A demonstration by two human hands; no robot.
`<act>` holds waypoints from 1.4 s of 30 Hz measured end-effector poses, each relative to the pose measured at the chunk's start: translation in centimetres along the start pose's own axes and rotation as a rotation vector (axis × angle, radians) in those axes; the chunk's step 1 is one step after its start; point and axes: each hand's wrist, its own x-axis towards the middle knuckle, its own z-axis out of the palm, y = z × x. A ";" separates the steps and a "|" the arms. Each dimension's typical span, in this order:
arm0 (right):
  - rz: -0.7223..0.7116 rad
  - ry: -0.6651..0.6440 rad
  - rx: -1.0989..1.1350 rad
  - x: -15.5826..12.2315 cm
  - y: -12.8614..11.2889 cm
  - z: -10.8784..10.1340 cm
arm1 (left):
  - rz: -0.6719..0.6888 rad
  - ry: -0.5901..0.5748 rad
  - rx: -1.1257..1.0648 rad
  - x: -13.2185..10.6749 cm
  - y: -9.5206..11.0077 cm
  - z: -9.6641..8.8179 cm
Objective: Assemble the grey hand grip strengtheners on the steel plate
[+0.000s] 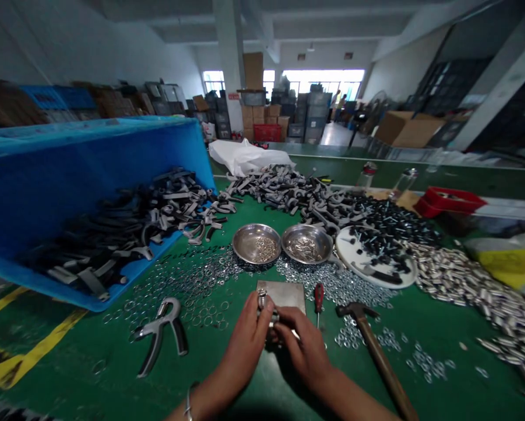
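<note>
My left hand (250, 338) and my right hand (304, 345) meet over the near edge of a small grey metal plate (289, 293) on the green table. Both hands are closed in a pinch around a small metal spring part (263, 304) that sticks up between the fingertips. A finished grey hand-grip exerciser (161, 332) lies to the left of my left hand. A red-handled screwdriver (318, 297) and a wooden-handled hammer (376, 351) lie just right of my right hand.
Two steel bowls (256, 242) (307, 243) with small parts stand behind the plate, amid scattered washers (192, 280). A tipped blue bin (69, 193) spills grey handles at left. A white dish of black screws (376, 257) and metal sleeves (464, 280) lie at right.
</note>
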 end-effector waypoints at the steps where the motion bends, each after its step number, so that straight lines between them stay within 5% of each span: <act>1: -0.045 -0.004 -0.022 0.2 0.0 0.0 | -0.006 0.015 -0.008 0.1 -0.1 0.1; 6: -0.067 0.006 -0.128 0.3 0.4 -0.7 | 0.020 0.033 -0.045 1.3 -0.1 1.2; 9: -0.062 -0.166 -0.297 0.7 2.1 -2.5 | -0.011 -0.009 -0.077 2.5 -0.7 2.0; 12: 0.003 -0.322 -0.526 3.0 6.0 -7.4 | -0.080 -0.068 -0.149 3.9 -1.5 2.7; 17: 0.357 0.007 -0.829 10.1 15.2 -18.5 | -0.139 -0.044 -0.223 5.1 -2.2 3.3; 19: 0.446 0.041 -0.872 12.4 17.9 -21.1 | -0.190 -0.063 -0.238 5.1 -2.2 3.6; 22: 0.529 0.030 -0.869 14.3 19.7 -22.3 | -0.232 -0.078 -0.293 5.1 -2.3 3.5; 25: 0.566 0.054 -0.838 14.0 18.7 -21.9 | -0.248 -0.031 -0.407 5.2 -2.8 2.8; 28: 0.553 0.059 -0.725 11.1 14.7 -19.9 | -0.259 0.008 -0.487 5.0 -3.4 2.0; 31: 0.376 -0.102 -0.312 6.5 8.4 -15.5 | -0.232 -0.013 -0.495 4.5 -3.4 1.9; 35: 0.232 -0.172 -0.243 2.1 1.7 -9.2 | -0.168 -0.054 -0.435 3.7 -2.5 1.8; 42: 0.102 -0.212 -0.196 0.9 -1.2 -5.6 | -0.103 -0.155 -0.262 1.2 -1.4 -0.1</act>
